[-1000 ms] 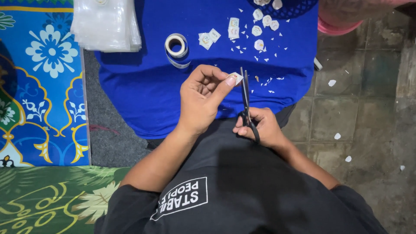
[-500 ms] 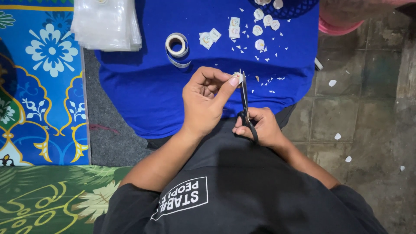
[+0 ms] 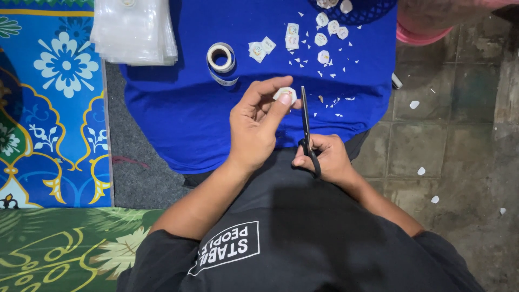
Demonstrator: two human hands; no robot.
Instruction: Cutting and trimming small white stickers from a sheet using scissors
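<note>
Paper trimming over blue cloth (image 3: 178, 119).
Left hand (image 3: 254, 127) pinching paper piece (image 3: 285, 95); right hand (image 3: 324, 159) clamped on scissors (image 3: 306, 127); clear bags (image 3: 134, 30) stacked.

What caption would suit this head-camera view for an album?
Left hand pinches a small white cutout beside black scissors in the right hand, above a blue cloth.

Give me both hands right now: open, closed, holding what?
Left hand: closed on a small white paper piece, pinched between thumb and fingers.
Right hand: closed on black scissors, fingers through the handles.
</note>
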